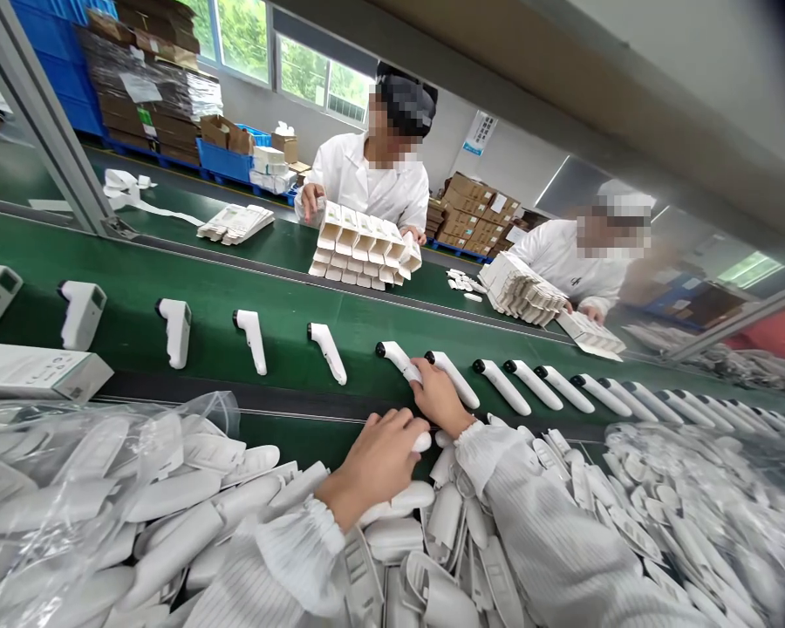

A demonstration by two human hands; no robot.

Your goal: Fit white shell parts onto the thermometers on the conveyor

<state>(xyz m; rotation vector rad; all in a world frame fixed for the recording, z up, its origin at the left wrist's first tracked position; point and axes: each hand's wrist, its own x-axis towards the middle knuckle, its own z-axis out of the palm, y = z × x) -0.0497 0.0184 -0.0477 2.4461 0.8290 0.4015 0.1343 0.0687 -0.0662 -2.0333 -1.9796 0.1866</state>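
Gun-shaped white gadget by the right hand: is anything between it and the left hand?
Yes, in the picture the dark strip along the green belt runs between the white gadget and the left hand. The right hand has its fingers at the gadget's lower end.

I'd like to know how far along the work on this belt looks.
White thermometers already line the green belt and look largely assembled. The right hand touches one's handle; the left hand has a white part. Many loose white shells remain heaped nearby, so plenty seems left.
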